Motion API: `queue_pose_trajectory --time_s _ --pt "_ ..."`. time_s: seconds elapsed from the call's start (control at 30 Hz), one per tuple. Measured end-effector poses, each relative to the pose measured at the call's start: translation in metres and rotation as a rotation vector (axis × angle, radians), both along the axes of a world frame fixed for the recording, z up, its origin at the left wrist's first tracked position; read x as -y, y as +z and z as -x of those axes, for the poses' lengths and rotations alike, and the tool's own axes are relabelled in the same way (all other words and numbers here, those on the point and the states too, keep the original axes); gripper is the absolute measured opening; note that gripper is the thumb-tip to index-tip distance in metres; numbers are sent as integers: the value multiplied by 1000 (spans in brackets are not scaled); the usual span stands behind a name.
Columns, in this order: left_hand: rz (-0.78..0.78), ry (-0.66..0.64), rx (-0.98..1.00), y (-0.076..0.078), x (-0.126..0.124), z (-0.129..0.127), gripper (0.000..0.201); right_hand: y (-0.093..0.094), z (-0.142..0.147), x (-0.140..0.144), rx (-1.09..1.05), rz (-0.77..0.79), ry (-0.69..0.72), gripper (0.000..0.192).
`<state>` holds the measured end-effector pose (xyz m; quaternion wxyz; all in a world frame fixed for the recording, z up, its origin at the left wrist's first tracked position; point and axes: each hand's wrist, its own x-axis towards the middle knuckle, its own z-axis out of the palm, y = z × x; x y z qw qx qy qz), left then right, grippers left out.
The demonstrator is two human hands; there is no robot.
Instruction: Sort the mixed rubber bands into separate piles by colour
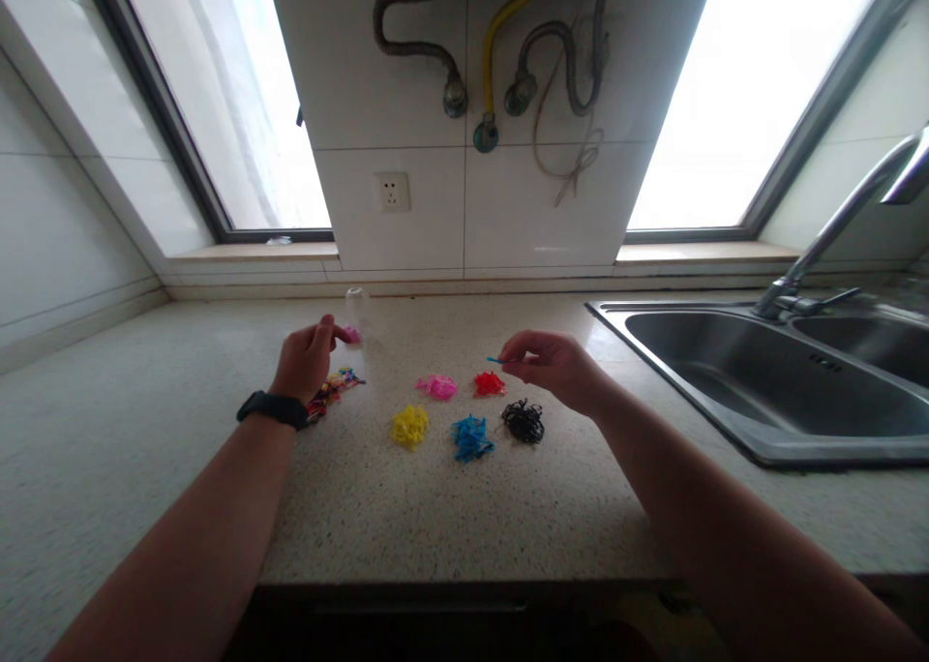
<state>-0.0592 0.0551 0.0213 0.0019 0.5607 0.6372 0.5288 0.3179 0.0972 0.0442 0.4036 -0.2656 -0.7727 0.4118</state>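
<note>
My right hand (548,360) is closed in a pinch on a small blue rubber band (494,360), held above the counter. Below it lie a red pile of bands (489,383) and a black pile (524,421). A blue pile (471,437), a yellow pile (410,427) and a pink pile (437,386) sit to the left. My left hand (305,357), with a dark band on the wrist, is over a mixed-colour pile (335,391) and partly covers it. Its thumb and fingers look apart; some fingers are hidden. Just beyond it is something pink (352,335) beside a clear container (356,306).
The speckled counter (435,526) runs back to a tiled wall with a socket (393,192) and hoses above. On the right is a steel sink (726,372) with a tap (834,226). The counter's front edge is close to me.
</note>
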Motion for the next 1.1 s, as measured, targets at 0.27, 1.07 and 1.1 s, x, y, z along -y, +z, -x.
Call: queue_pose_trajectory --time_s 0.27,1.07,1.1 --pt "-10 -9 0 -1 0 1 54 0 1 0 3 -14 13 18" --pt "-3 -13 -2 -1 0 1 55 -4 0 0 73 -25 84 18" --pt "-2 -13 0 -1 0 1 55 -4 0 0 77 -22 87 18"
